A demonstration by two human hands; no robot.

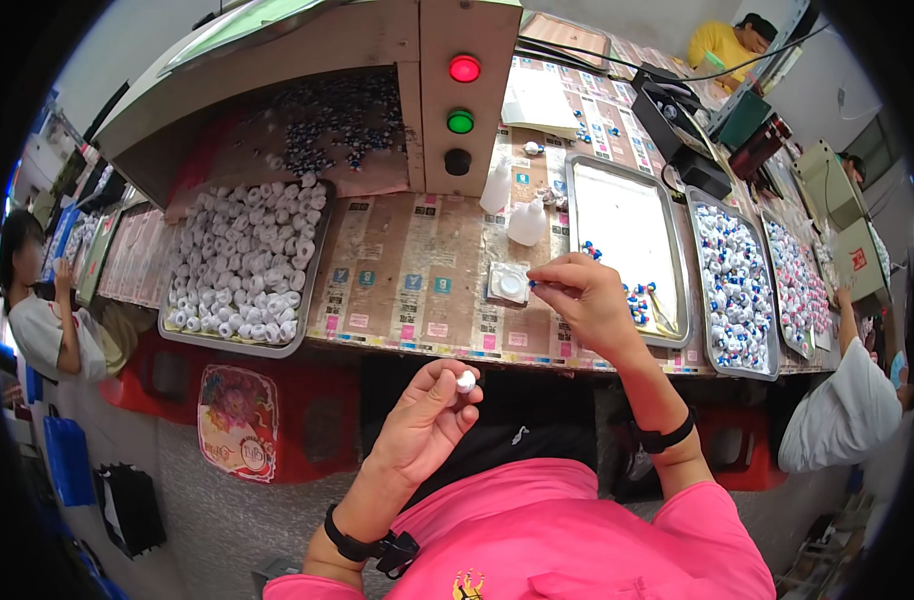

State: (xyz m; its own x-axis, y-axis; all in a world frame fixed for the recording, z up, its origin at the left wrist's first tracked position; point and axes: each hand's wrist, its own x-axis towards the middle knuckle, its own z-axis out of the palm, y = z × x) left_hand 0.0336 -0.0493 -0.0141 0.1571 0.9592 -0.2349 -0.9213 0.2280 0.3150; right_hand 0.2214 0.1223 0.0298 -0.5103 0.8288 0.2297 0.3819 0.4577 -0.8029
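My left hand point(422, 415) is closed in front of the table edge, pinching a small white rounded plastic piece point(466, 382) between thumb and fingers. Over the table, my right hand point(583, 300) pinches a tiny dark blue piece point(534, 284), partly hidden by the fingertips. Just left of those fingertips lies a small square block with a shallow white round dish point(511, 282). Right of my right hand, a metal tray point(627, 215) holds a few blue, red and white pieces along its near left side. The two hands are apart.
At left, a tray point(295, 345) is heaped with white pieces under a metal machine point(462, 30) with dark blue pieces inside. White plastic bottles point(526, 223) stand behind the dish. Filled trays point(737, 290) line the right. People sit left, right point(847, 410) and far back.
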